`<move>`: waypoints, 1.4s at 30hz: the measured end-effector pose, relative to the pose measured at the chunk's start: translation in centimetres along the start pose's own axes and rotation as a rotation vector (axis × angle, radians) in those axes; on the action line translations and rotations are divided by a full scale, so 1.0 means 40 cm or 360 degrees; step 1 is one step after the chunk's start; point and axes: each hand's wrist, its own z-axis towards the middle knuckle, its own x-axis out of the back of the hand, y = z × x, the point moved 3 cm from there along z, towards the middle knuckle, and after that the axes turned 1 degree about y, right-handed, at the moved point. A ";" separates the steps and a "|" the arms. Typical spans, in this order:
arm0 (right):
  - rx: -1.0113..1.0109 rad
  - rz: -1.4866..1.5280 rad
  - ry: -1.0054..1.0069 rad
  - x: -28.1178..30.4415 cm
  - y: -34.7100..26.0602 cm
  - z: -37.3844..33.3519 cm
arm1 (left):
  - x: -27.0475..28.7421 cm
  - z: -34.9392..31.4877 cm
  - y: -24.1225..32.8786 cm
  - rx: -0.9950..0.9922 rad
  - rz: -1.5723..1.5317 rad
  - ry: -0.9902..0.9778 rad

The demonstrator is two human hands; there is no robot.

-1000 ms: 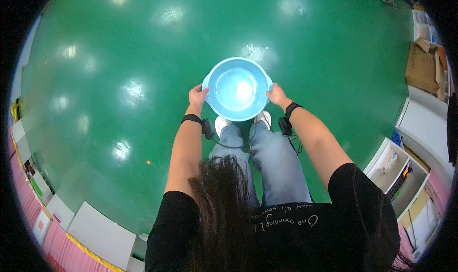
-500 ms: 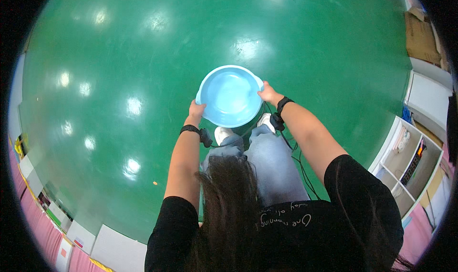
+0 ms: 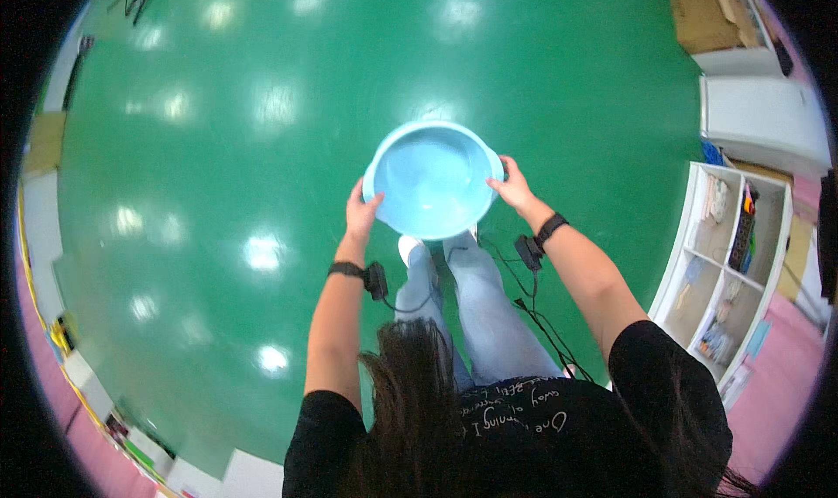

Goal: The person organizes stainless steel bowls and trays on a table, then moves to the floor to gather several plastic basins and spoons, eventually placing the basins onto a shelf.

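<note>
I hold a round light-blue plastic basin (image 3: pixel 432 179) in front of me, above my legs and white shoes. My left hand (image 3: pixel 360 213) grips its left rim and my right hand (image 3: pixel 511 186) grips its right rim. The basin looks empty inside. Each wrist carries a black band with a small black device and a cable hanging from it.
A glossy green floor (image 3: pixel 262 149) spreads all around. White cubby shelves (image 3: pixel 733 262) with small items stand at the right. A white cabinet (image 3: pixel 759 114) and cardboard boxes (image 3: pixel 703 13) sit at the upper right. Pink flooring borders the lower edges.
The view has turned: the shelves on the right have slid downward and the floor has shifted. Both hands keep the same hold on the basin, which stays in front of me.
</note>
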 end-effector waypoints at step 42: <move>-0.0929 0.1527 0.2846 0.394 0.995 -2.411 | -1.672 -2.039 -0.181 -0.1114 0.2257 -0.3321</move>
